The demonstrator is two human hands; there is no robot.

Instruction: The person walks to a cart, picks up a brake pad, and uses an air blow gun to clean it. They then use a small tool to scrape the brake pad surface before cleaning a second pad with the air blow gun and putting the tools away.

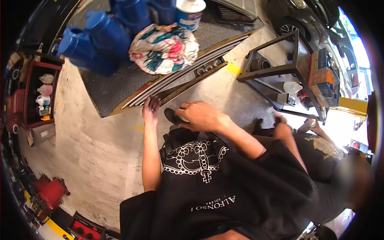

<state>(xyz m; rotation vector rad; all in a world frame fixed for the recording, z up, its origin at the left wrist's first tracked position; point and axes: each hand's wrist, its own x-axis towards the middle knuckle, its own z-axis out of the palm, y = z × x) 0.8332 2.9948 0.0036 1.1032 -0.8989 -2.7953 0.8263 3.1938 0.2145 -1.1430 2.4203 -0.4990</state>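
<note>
My left hand (151, 112) reaches up with its fingers stretched out and dark-smudged, the fingertips overlapping the front edge of a pulled-out drawer (182, 90). My right hand (204, 116) hovers in front of my black shirt (236, 192), fingers bent, thumb apart from them. A dark rounded shape (172, 116), resembling a shoe toe, shows just beyond its fingertips. Several round metal parts (208, 67) lie in the drawer. Above it, on the dark ribbed top (96, 92) of the cabinet, sits a crumpled patterned cloth (164, 48).
Blue jugs (102, 34) and a white-and-blue tub (190, 14) stand on the cabinet top. To the right is a metal-framed cart (276, 72) with a box (322, 76). Another person (324, 160) is close at my right. A red shelf unit (40, 92) stands left.
</note>
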